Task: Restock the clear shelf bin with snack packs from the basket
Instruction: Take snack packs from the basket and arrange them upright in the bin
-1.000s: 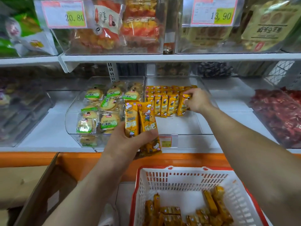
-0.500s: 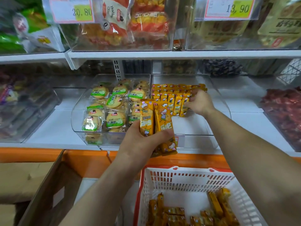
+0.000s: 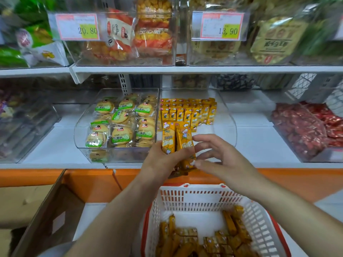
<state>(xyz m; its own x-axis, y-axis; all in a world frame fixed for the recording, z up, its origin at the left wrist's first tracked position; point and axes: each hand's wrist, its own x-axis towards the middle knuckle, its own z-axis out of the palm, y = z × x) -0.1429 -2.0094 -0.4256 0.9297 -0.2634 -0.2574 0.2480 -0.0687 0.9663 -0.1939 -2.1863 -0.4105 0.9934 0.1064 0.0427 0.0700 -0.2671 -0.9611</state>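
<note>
1. Nearest thing is the white plastic lattice basket with the red rim. There's a loose heap of yellow-orange foil snack packs on its floor, pointing every which way. A brown cardboard box sits off to the left.

2. Just past the basket's far rim, the left hand has its fingers wrapped round the lower half of a small bundle of the same yellow-orange packs. The bundle stands upright. Its long axis runs up and away, and the tops lean towards the shelf.

3. The right hand is just to the right of the bundle, fingers spread and holding nothing. Its fingertips sit at the bundle's right edge, but I honestly can't tell if they touch.

4. Here's the bit that matters. The clear curved-wall plastic shelf bin lies straight beyond the bundle. The near part of its floor is bare, and rows of standing packs fill the far end. The bundle already stands the same way as those rows. So my guess is no turning is needed: the right hand pinches a pack off the right side and goes forward. It's also the hand nearer that bare patch.

5. On the left is the neighbouring clear bin of round biscuits in green-labelled wrappers. It sits right beside the shelf bin.
</note>
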